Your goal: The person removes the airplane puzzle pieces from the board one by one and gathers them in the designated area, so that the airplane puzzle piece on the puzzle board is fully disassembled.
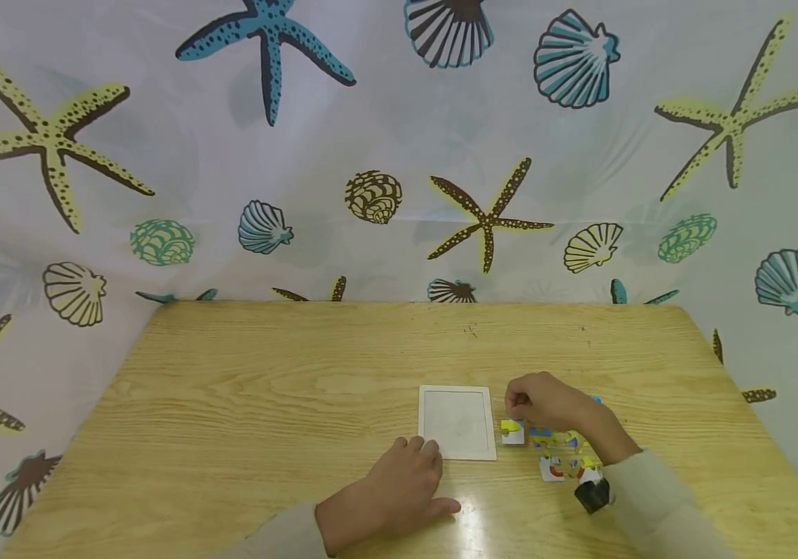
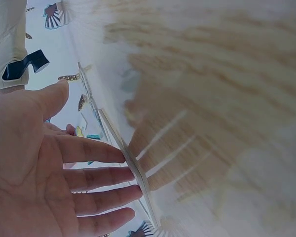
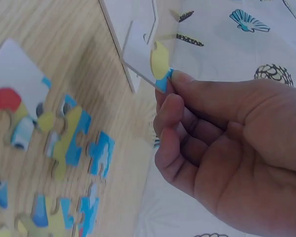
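Observation:
My right hand (image 1: 546,400) pinches a jigsaw puzzle piece (image 3: 143,57) between thumb and forefinger; the piece is white with a yellow and blue part. It is held right beside a square white puzzle frame (image 1: 456,455) with a raised border. My left hand (image 1: 406,485) is spread, its fingertips touching the frame's near left edge. In the left wrist view the straight fingers (image 2: 103,202) meet that edge, thumb apart. Several loose puzzle pieces (image 3: 69,136), coloured yellow, blue, white and red, lie on the table under and beside my right forearm, which partly hides them.
The wooden table (image 1: 266,388) meets a curtain (image 1: 371,101) printed with shells and starfish at its back and sides. A black band (image 1: 592,494) is at the right sleeve (image 1: 664,497). Light glares off the tabletop near the left thumb.

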A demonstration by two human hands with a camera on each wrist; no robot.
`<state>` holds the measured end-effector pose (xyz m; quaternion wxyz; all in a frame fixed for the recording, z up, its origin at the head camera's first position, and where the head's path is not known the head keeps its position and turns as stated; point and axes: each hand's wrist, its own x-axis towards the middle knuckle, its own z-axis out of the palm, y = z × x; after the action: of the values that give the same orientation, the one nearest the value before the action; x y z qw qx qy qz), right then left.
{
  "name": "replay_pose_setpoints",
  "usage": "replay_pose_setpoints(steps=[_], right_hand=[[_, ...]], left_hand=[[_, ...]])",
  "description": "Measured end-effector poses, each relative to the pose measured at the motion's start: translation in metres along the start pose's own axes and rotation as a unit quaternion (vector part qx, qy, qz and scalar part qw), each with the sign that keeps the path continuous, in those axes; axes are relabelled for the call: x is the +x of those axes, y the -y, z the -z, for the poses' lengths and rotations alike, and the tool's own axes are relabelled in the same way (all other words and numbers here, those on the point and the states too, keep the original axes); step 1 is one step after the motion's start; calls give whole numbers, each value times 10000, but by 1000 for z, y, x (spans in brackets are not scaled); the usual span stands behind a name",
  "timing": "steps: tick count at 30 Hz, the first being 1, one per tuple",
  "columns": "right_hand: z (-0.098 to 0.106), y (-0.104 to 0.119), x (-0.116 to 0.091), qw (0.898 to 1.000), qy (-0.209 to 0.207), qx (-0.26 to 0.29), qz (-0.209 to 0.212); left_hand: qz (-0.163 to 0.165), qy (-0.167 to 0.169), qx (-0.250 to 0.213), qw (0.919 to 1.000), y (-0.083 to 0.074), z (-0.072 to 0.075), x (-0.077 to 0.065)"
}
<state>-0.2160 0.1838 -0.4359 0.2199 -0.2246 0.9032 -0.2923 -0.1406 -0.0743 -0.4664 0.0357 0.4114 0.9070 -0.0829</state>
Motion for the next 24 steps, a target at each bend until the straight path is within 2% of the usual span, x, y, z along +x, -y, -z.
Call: replay_pose_setpoints(steps=[10, 17, 24], right_hand=[[13, -17, -21, 9999, 54, 61, -109], [22, -32, -35, 10000, 39, -33, -38], [29, -46, -47, 9996, 136, 87, -225]], left_hand=[[-73, -101, -95, 9999, 1, -1, -1], [-39, -97, -20, 9999, 0, -3, 0], [-82, -202, 103, 9997, 1, -3, 0]])
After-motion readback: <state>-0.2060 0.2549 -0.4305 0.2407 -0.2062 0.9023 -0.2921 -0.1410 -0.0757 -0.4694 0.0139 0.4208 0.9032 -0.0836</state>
